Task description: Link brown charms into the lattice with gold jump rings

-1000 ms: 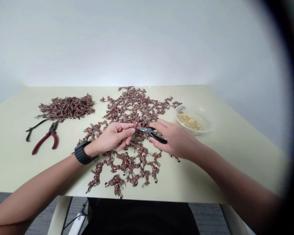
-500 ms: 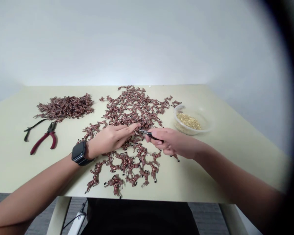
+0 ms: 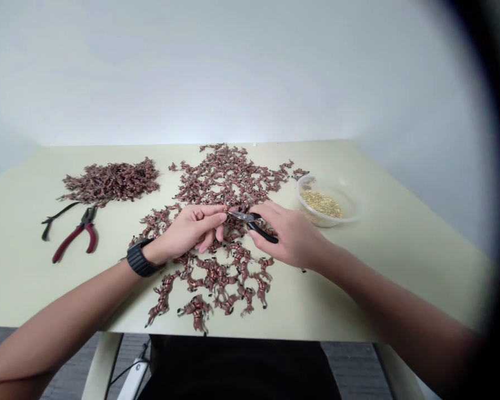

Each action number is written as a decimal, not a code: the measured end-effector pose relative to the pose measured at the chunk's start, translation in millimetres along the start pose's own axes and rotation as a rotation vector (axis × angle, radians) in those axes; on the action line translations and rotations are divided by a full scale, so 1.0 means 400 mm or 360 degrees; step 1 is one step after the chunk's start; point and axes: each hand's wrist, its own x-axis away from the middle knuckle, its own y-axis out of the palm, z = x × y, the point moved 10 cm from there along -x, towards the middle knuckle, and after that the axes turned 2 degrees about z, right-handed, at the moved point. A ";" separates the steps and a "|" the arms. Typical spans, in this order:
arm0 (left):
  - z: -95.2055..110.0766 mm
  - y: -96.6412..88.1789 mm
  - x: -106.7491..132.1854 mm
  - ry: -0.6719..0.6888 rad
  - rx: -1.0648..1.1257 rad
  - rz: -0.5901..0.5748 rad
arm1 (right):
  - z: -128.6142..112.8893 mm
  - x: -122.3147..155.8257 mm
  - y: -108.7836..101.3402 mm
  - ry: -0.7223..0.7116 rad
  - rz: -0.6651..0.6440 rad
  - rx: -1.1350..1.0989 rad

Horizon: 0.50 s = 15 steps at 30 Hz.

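Two bare hands meet over a wide sprawl of tiny horse-shaped figures (image 3: 229,178) on a pale green table (image 3: 400,278). The left hand (image 3: 187,230) is curled closed, its thumb and forefinger pinched just beside the pliers' tip, and whatever it holds is hidden by the fingers. The right hand (image 3: 289,233) grips small black-handled pliers (image 3: 254,225), with the steel nose pointing toward the left hand.

The figures are a metallic reddish-brown with black specks at the feet. They lie loose and interlocked under and around both hands, spreading away past the fingertips and toward the person's body.

Beyond and left of the left hand sits a denser heap of figures (image 3: 112,182), with red-handled pliers (image 3: 77,236) and a thin black-handled tool (image 3: 57,219) just nearer the table edge. Beyond the right hand stands a clear plastic bowl (image 3: 329,201) holding golden granules (image 3: 321,204). A black-strapped wristwatch (image 3: 138,258) circles the left wrist — its face is turned away. Below the table edge, nearer the body than either hand, a white power strip (image 3: 131,380) shows — any lettering on it is too small to read.
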 end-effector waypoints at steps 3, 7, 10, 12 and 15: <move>-0.013 0.001 -0.001 -0.0076 0.0215 -0.0014 | 0.000 0.000 0.005 -0.0004 -0.0027 0.0024; -0.016 0.008 0.000 -0.0111 0.0342 -0.0053 | 0.000 -0.001 0.003 0.0011 -0.0033 0.0009; -0.012 0.015 0.002 -0.0122 0.0387 -0.0087 | -0.001 -0.003 0.001 0.0008 -0.0036 -0.0006; -0.011 0.021 0.003 -0.0126 0.0396 -0.0120 | -0.001 -0.003 0.000 0.0004 -0.0043 -0.0016; -0.013 0.022 0.003 -0.0127 0.0390 -0.0140 | -0.002 -0.004 -0.001 -0.0007 -0.0038 -0.0037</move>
